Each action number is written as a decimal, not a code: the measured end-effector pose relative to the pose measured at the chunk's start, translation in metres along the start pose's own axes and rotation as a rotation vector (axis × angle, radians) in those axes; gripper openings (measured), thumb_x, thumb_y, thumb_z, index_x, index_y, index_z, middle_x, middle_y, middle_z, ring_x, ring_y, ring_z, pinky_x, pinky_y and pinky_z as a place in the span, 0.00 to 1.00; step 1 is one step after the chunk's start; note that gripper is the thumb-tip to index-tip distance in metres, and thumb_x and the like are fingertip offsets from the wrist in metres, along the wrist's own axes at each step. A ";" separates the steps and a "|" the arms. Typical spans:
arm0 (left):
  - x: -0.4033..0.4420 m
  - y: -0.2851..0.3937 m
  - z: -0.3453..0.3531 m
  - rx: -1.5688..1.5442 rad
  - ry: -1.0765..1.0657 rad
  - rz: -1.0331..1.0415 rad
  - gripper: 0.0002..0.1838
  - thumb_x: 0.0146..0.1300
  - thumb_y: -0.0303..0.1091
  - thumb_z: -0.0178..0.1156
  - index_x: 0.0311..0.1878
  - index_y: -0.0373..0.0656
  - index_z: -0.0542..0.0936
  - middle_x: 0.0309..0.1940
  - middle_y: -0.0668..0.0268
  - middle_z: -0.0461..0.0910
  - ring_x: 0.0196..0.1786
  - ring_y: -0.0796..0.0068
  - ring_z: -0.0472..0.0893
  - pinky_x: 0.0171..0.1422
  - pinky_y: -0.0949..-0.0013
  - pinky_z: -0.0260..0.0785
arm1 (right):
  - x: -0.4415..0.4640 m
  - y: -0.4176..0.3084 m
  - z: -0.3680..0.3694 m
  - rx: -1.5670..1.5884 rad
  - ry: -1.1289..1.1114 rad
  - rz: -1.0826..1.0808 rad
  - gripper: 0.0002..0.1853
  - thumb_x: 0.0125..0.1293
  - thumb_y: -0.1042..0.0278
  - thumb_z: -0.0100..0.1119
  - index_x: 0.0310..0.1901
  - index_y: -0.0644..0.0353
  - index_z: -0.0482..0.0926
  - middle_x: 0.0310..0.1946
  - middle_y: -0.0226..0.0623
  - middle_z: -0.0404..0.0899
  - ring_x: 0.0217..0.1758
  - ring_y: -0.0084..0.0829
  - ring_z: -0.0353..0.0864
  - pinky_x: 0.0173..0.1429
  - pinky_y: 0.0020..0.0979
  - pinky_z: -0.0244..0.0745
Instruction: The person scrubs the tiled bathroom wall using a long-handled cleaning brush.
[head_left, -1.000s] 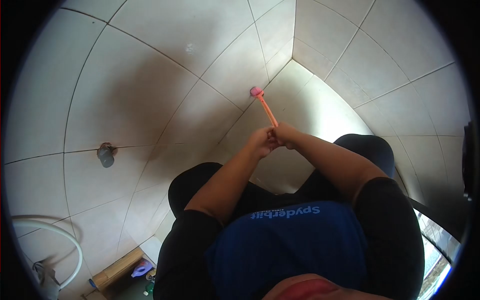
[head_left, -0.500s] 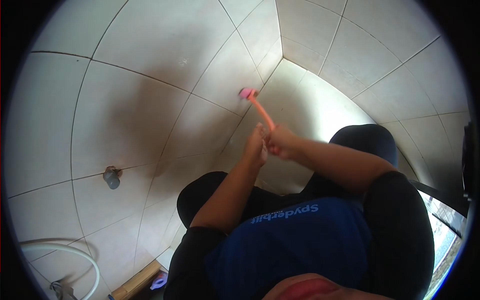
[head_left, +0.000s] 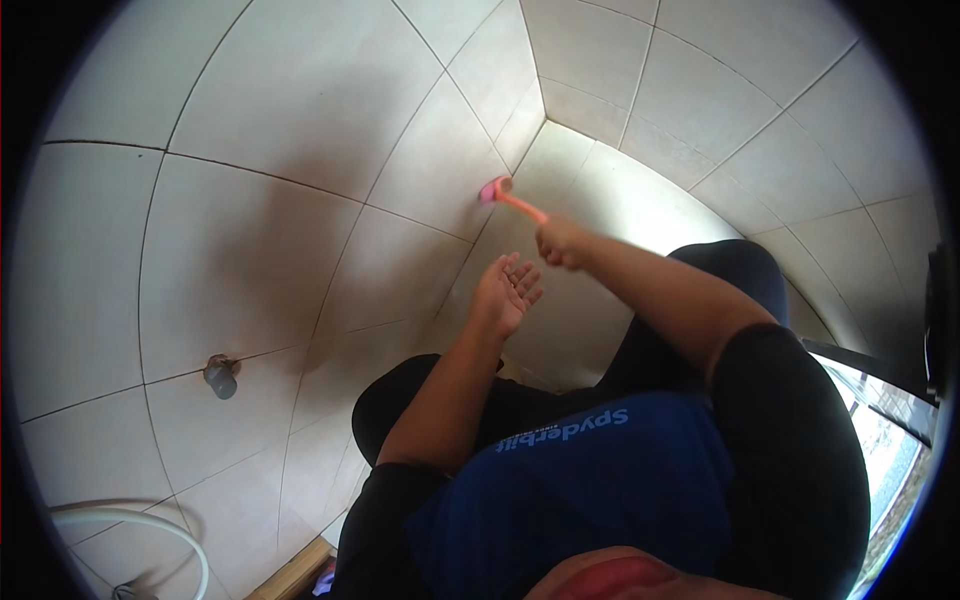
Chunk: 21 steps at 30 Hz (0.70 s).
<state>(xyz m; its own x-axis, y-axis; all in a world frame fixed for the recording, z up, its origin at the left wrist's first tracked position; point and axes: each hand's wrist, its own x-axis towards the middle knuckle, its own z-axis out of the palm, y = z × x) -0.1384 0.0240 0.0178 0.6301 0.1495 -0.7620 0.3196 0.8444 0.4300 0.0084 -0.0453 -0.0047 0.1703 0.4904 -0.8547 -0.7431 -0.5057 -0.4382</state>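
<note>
My right hand (head_left: 562, 244) is wrapped round the orange handle (head_left: 524, 208) of a scrub brush. The brush's pink head (head_left: 489, 190) is up against the white wall tiles, just left of the corner where the wall meets the lower pale surface. Below and left of it, my left hand (head_left: 508, 296) is held palm up with its fingers spread and nothing in it. A small gap separates the two hands.
White tiled walls (head_left: 260, 250) enclose the left and far sides. A grey pipe stub (head_left: 221, 377) sticks out of the left wall. Lower left are a white hose (head_left: 185, 522) and a wooden strip (head_left: 292, 574). My bent knees (head_left: 728, 272) flank the work area.
My left hand has come away from beside the right hand and opened, moving down and left. The brush handle lies at a flatter angle, its head still at the wall. The view has shifted slightly.
</note>
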 end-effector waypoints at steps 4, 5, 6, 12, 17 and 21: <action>0.006 0.006 -0.005 0.040 -0.144 0.024 0.25 0.62 0.45 0.39 0.59 0.43 0.57 0.55 0.58 0.61 0.56 0.64 0.64 0.58 0.60 0.55 | -0.040 0.022 0.036 0.110 0.127 -0.073 0.14 0.51 0.79 0.47 0.41 0.62 0.62 0.21 0.42 0.67 0.14 0.27 0.64 0.11 0.25 0.55; 0.007 0.002 -0.011 0.092 -0.266 0.036 0.25 0.62 0.45 0.38 0.59 0.42 0.58 0.57 0.58 0.60 0.56 0.64 0.64 0.58 0.59 0.55 | -0.087 0.022 0.057 0.132 0.140 -0.041 0.15 0.52 0.78 0.47 0.42 0.61 0.61 0.22 0.42 0.67 0.14 0.27 0.63 0.12 0.26 0.55; 0.006 0.001 -0.009 0.089 -0.269 0.036 0.25 0.62 0.45 0.38 0.59 0.42 0.58 0.57 0.58 0.60 0.56 0.64 0.64 0.58 0.59 0.55 | -0.080 0.036 0.059 0.122 0.169 -0.101 0.15 0.53 0.78 0.46 0.43 0.61 0.61 0.22 0.42 0.67 0.15 0.28 0.64 0.12 0.26 0.56; 0.001 0.003 0.003 0.009 0.005 0.028 0.23 0.63 0.43 0.37 0.58 0.42 0.59 0.51 0.61 0.68 0.53 0.66 0.68 0.56 0.61 0.58 | -0.006 0.021 0.024 0.177 0.236 -0.151 0.22 0.55 0.78 0.44 0.51 0.59 0.52 0.26 0.42 0.67 0.17 0.29 0.66 0.13 0.27 0.59; 0.009 0.004 -0.013 0.084 -0.294 -0.005 0.23 0.62 0.43 0.40 0.58 0.43 0.59 0.54 0.59 0.64 0.55 0.66 0.66 0.58 0.59 0.56 | -0.030 0.016 0.037 0.179 0.225 -0.139 0.15 0.56 0.61 0.40 0.44 0.58 0.61 0.28 0.41 0.71 0.22 0.32 0.69 0.19 0.33 0.61; 0.002 0.001 0.008 0.026 0.020 0.022 0.23 0.62 0.43 0.39 0.58 0.43 0.59 0.54 0.59 0.64 0.56 0.67 0.65 0.58 0.59 0.56 | 0.025 0.025 0.016 0.001 0.447 -0.244 0.28 0.57 0.38 0.34 0.33 0.58 0.73 0.31 0.40 0.75 0.29 0.39 0.73 0.28 0.44 0.65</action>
<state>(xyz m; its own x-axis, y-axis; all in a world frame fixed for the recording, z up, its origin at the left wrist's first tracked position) -0.1311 0.0208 0.0212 0.6226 0.1786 -0.7619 0.3246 0.8270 0.4591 -0.0167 -0.0343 -0.0330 0.5991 0.2423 -0.7631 -0.6477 -0.4138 -0.6398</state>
